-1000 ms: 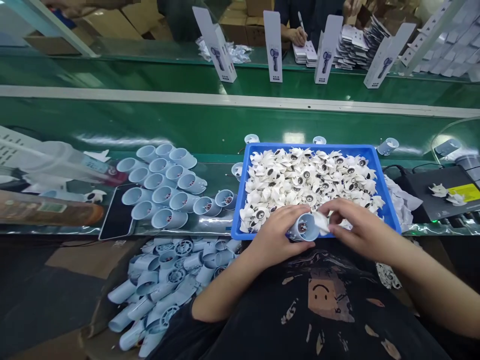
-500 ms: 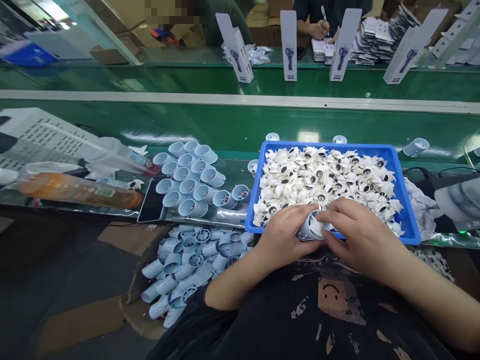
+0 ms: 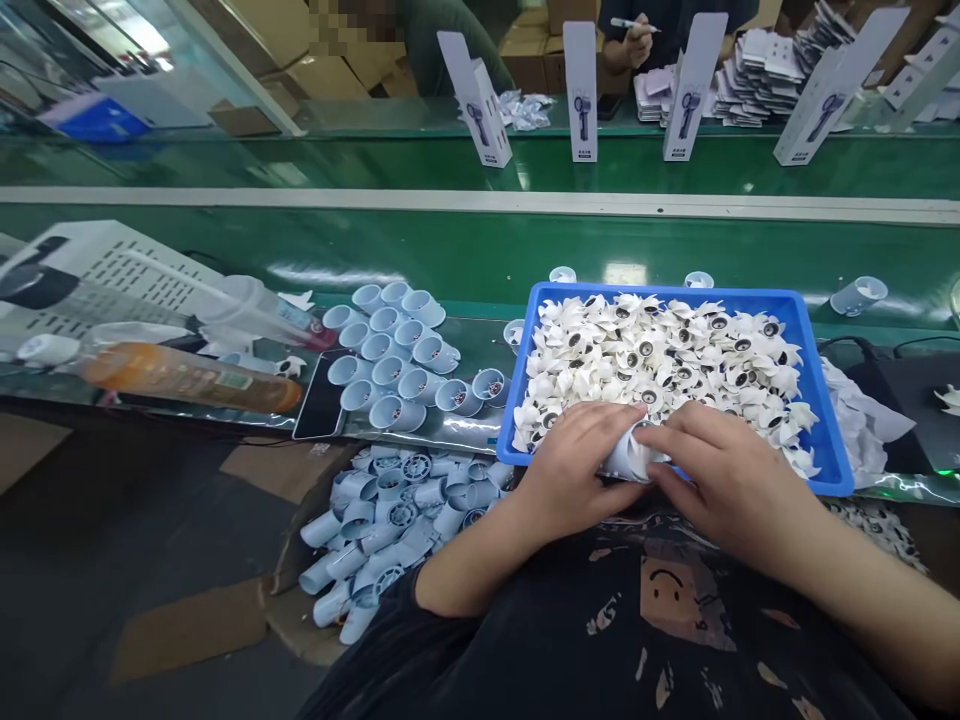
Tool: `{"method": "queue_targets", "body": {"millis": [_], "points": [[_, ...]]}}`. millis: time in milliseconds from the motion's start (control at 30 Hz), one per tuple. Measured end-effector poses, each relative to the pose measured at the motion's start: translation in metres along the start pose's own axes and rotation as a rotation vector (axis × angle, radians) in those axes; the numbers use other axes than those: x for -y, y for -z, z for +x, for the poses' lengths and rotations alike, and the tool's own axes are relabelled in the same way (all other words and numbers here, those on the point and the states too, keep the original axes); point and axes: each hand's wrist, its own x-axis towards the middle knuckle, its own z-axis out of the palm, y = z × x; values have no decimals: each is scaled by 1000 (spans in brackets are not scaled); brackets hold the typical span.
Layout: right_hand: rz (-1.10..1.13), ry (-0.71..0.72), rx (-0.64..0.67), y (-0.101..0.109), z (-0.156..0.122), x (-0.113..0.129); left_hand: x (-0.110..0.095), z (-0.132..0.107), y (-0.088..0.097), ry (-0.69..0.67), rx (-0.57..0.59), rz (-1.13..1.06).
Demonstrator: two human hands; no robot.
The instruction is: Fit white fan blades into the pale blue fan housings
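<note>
In front of my chest, my left hand (image 3: 574,465) is wrapped around a light blue cylindrical fan housing (image 3: 621,462). The fingers of my right hand (image 3: 716,465) pinch a white fan blade (image 3: 642,440) at the housing's open end. How deep the blade sits is partly hidden by my fingers. Just beyond both hands lies a blue tray (image 3: 829,420) heaped with white fan blades (image 3: 660,345), many showing dark round hubs.
Left of the tray stand several blue housings (image 3: 397,412) in rows, beside a phone (image 3: 319,400) and an orange bottle (image 3: 187,375). A box of loose housings (image 3: 375,540) sits below. White cartons (image 3: 581,95) stand across the belt, near a person holding a pen (image 3: 634,25).
The view has swung slightly left. My hands stay together at the housing, which seems turned a little. Across the belt, the person's hand with the pen has lifted off the papers.
</note>
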Motion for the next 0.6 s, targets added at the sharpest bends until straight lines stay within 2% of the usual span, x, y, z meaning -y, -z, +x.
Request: {"method": "queue_targets", "body": {"millis": [67, 167, 300, 367, 433, 500, 567, 600], "points": [[-80, 18, 1, -7, 1, 1, -1, -1, -3, -57, -62, 52], [-60, 9, 7, -19, 5, -4, -2, -2, -11, -55, -146, 89], [19, -22, 11, -26, 8, -13, -3, -4, -18, -32, -117, 91], [134, 3, -7, -24, 4, -17, -2, -5, -12, -63, -88, 51], [269, 38, -20, -18, -7, -21, 8, -4, 4, -67, -67, 29], [333, 35, -47, -12, -21, -26, 31, -1, 27, 72, -115, 118], [310, -21, -88, -10, -35, -32, 67, 8, 50, 369, -187, 296], [294, -50, -100, -10, -41, -34, 88, 13, 59, 537, -178, 374]]}}
